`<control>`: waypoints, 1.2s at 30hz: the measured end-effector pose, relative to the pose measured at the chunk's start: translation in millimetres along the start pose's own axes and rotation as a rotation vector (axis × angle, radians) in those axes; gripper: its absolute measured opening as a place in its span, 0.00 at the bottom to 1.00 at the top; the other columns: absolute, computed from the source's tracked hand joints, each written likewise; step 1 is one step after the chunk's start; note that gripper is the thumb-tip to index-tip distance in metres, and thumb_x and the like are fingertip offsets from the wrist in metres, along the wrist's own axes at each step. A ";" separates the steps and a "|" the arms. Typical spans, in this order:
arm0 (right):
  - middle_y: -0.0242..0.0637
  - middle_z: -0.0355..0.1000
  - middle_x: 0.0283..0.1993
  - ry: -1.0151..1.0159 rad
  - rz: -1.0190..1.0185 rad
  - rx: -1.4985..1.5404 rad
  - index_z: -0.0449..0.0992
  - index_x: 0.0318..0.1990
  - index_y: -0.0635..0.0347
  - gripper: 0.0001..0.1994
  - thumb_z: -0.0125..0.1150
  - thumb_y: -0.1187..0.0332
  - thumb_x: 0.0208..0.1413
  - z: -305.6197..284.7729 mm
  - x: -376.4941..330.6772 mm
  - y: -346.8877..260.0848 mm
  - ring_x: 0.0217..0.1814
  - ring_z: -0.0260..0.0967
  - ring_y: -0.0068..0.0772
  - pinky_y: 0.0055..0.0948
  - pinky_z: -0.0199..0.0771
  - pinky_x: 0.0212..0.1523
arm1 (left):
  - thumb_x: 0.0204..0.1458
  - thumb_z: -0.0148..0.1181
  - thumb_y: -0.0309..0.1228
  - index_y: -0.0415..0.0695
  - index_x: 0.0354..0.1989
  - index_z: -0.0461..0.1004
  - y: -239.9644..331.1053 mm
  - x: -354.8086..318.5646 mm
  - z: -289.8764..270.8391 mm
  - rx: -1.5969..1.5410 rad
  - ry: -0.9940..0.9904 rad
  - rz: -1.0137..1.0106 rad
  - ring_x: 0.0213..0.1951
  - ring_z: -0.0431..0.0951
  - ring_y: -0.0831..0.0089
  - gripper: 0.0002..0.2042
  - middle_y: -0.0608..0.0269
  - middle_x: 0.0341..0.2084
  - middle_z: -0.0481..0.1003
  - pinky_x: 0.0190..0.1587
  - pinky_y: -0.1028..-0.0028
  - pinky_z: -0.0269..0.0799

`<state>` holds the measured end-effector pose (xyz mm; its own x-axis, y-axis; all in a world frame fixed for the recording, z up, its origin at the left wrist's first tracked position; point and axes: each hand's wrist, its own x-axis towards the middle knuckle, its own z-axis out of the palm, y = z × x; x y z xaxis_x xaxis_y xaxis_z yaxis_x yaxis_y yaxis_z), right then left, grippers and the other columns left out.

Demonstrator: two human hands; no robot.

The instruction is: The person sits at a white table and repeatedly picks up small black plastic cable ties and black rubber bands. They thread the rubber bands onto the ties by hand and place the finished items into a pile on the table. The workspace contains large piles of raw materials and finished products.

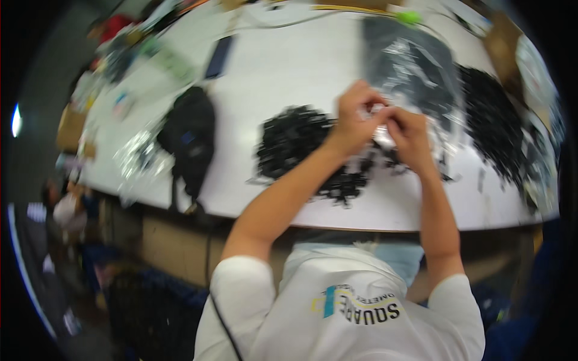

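My left hand [355,117] and my right hand [410,135] meet above the white table [289,78], both pinching a small clear plastic bag [376,114] between the fingertips. What is inside the bag is blurred. Just below my left hand lies a heap of small black parts [292,141], and more of them trail under both wrists. A second, larger heap of black parts [490,123] spreads to the right of my right hand.
A pile of clear plastic bags [415,66] lies beyond the hands. A black bag [189,135] rests at the table's left, with crumpled plastic [135,153] next to it. A dark phone [218,57] and clutter sit at the far left edge.
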<state>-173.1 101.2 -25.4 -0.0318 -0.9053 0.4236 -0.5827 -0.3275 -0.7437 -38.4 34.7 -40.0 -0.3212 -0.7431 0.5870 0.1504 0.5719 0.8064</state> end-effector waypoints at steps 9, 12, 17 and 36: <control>0.30 0.66 0.20 -0.025 0.107 0.044 0.73 0.35 0.68 0.07 0.52 0.72 0.58 5.8 -4.1 -7.8 0.20 0.59 0.17 0.21 0.58 0.20 | 0.42 0.64 0.24 0.41 0.23 0.72 -3.4 6.7 -14.9 0.271 -0.027 0.402 0.24 0.72 0.61 0.05 0.59 0.22 0.68 0.25 0.68 0.68; 0.37 0.66 0.20 -0.055 -0.058 -0.193 0.72 0.34 0.69 0.05 0.54 0.74 0.56 0.7 -1.2 -4.9 0.20 0.60 0.23 0.25 0.59 0.22 | 0.45 0.62 0.23 0.40 0.27 0.72 -7.3 4.4 -9.6 0.244 -0.067 0.324 0.24 0.73 0.60 0.04 0.60 0.22 0.69 0.27 0.67 0.70; 0.45 0.65 0.20 -0.079 -0.146 -0.301 0.71 0.31 0.68 0.03 0.56 0.77 0.53 -2.7 -0.1 0.2 0.19 0.60 0.40 0.32 0.58 0.23 | 0.51 0.56 0.30 0.42 0.26 0.70 -10.2 9.6 -17.0 0.392 -0.254 0.262 0.26 0.73 0.57 0.06 0.56 0.21 0.71 0.28 0.64 0.69; 0.30 0.58 0.19 -0.048 0.064 -0.143 0.66 0.28 0.65 0.11 0.65 0.75 0.46 -4.3 3.7 6.1 0.20 0.52 0.20 0.23 0.54 0.23 | 0.50 0.58 0.36 0.45 0.18 0.67 -12.3 15.5 -33.3 0.516 -0.284 0.330 0.21 0.72 0.57 0.13 0.60 0.15 0.69 0.25 0.64 0.67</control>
<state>-180.2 97.1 -26.2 -0.0363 -0.9360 0.3501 -0.6906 -0.2297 -0.6857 -14.1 4.6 -38.5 -0.5792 -0.4211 0.6980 -0.1606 0.8984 0.4087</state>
